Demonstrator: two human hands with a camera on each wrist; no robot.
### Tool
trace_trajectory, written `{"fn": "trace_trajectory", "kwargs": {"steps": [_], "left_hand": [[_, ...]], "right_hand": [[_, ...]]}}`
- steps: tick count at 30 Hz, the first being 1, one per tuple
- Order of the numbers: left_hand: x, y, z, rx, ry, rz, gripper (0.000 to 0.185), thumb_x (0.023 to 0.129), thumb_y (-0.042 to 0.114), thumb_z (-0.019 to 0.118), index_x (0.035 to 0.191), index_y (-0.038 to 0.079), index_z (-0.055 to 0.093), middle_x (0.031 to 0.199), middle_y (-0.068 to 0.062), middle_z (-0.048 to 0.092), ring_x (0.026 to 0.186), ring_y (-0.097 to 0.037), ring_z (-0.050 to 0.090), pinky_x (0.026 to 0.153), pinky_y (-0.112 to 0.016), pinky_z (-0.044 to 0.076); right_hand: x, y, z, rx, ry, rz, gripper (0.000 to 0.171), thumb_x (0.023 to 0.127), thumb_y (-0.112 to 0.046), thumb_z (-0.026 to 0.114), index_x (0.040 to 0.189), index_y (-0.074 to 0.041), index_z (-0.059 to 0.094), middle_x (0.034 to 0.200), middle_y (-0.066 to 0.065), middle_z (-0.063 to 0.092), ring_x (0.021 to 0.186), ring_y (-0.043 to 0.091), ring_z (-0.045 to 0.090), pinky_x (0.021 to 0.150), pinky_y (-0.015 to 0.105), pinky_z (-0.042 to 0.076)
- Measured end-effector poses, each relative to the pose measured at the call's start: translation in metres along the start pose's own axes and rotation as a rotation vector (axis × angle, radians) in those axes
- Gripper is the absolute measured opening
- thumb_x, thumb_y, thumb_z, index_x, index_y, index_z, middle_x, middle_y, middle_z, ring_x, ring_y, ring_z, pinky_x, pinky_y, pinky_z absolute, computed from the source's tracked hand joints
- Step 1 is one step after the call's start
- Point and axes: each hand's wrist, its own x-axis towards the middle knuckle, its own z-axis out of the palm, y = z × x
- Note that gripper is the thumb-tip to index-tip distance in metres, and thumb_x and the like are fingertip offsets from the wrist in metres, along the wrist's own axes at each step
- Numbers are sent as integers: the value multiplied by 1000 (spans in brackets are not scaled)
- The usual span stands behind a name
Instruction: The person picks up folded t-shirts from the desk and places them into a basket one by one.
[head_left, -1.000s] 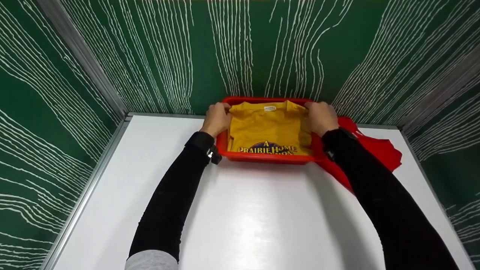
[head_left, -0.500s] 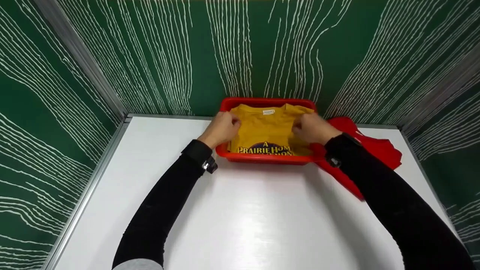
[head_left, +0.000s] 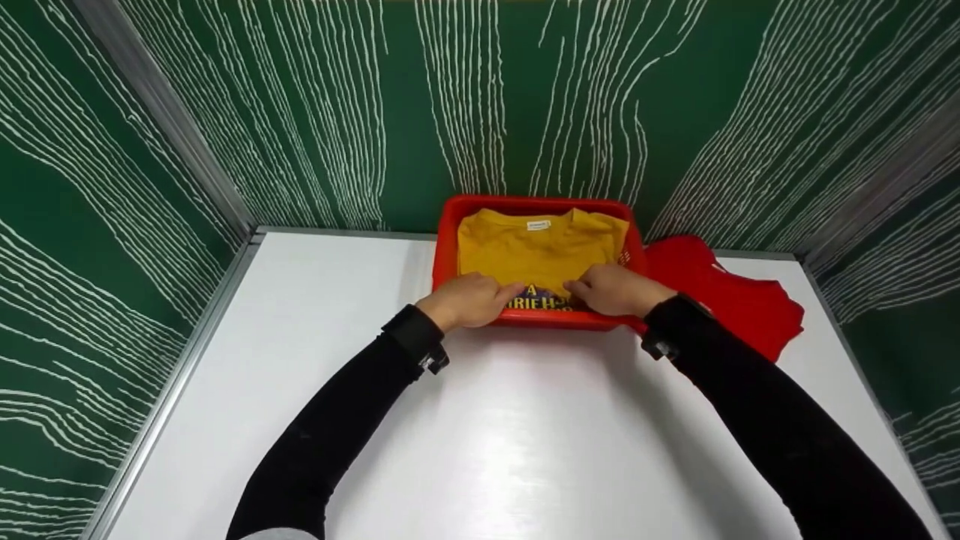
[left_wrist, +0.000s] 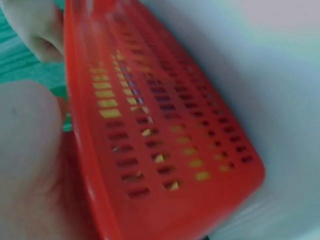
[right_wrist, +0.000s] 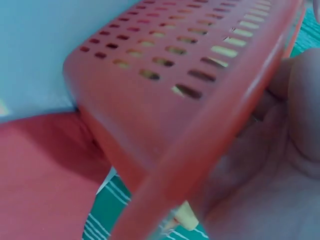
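Note:
A folded yellow T-shirt (head_left: 525,251) with dark lettering lies in a red plastic basket (head_left: 447,247), its collar toward the back. My left hand (head_left: 472,300) is at the basket's front edge, thumb extended inward over the shirt's print. Facing it from the other side, my right hand (head_left: 616,291) reaches over the same stretch of the print. Both wrist views show the basket's slotted front wall (left_wrist: 145,125) with yellow fabric behind its holes. The fingers are mostly hidden behind the rim (right_wrist: 200,145), and I cannot tell whether they pinch the cloth.
A red garment (head_left: 739,300) lies flat on the white table (head_left: 510,435) to the right of the basket, partly beneath my right forearm. Green walls (head_left: 405,112) with white wavy lines enclose the table at the back and sides, the basket standing close to the rear one.
Both hands have come from the shirt's shoulders at the back corners toward the front rim, and closer together. The shirt's collar has settled slightly lower in the basket.

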Motion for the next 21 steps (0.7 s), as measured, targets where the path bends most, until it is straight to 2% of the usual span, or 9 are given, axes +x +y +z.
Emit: {"fn": "trace_trajectory", "kwargs": {"steps": [2,4,6,9,12,15,18,19,21], "left_hand": [[-4,4,2,5,85,52,66,117,60,39,89,11,74,81,-6,62,95,-30,74,90,-42,59],[-8,8,3,-11,192,109,58,116,55,47,77,16,63,70,0,48,75,-24,65,73,-37,51],[-12,14,6,-37,293,173,52,116,51,51,76,20,60,69,4,45,70,-18,57,67,-32,43],[-21,25,10,-74,373,268,43,116,44,55,83,19,67,75,4,52,73,-14,55,69,-28,44],[-31,34,16,-89,370,339,35,116,39,58,96,17,76,84,2,62,79,-14,60,74,-26,51],[-39,39,26,-74,328,372,31,116,37,58,108,17,80,94,4,70,87,-12,64,82,-25,56],[-44,41,39,-55,263,399,29,115,35,60,115,16,82,103,4,76,93,-11,67,88,-24,58],[-45,42,44,-41,241,407,29,115,35,60,116,16,82,105,5,77,95,-10,69,90,-24,58],[-47,43,55,-12,203,426,26,114,33,62,117,16,83,108,4,79,98,-11,71,92,-24,59]], "right_hand": [[-6,0,0,13,69,-16,44,117,-38,55,97,-7,80,73,-1,59,73,20,60,81,38,52],[-15,0,-3,35,165,-37,37,114,-32,60,101,-5,82,74,3,63,74,23,61,79,40,53],[-27,4,-6,57,274,-63,30,112,-25,63,107,-4,83,80,6,69,76,23,62,77,37,55],[-51,16,-13,106,422,-74,25,111,-18,63,110,-3,82,84,10,70,73,24,60,69,30,51],[-76,36,-19,163,531,-25,27,111,-18,61,120,-2,81,92,12,72,75,23,60,63,22,50],[-92,63,-19,159,573,60,28,111,-19,57,107,-3,79,82,11,66,70,25,57,59,25,47],[-100,96,-10,95,474,183,28,110,-21,55,92,-5,69,72,8,55,66,26,54,60,33,44],[-102,107,-6,70,420,225,27,109,-22,56,93,-3,67,73,9,54,69,27,54,62,36,45],[-106,127,6,31,310,296,27,107,-23,60,102,3,66,82,14,58,79,33,57,66,42,49]]}}
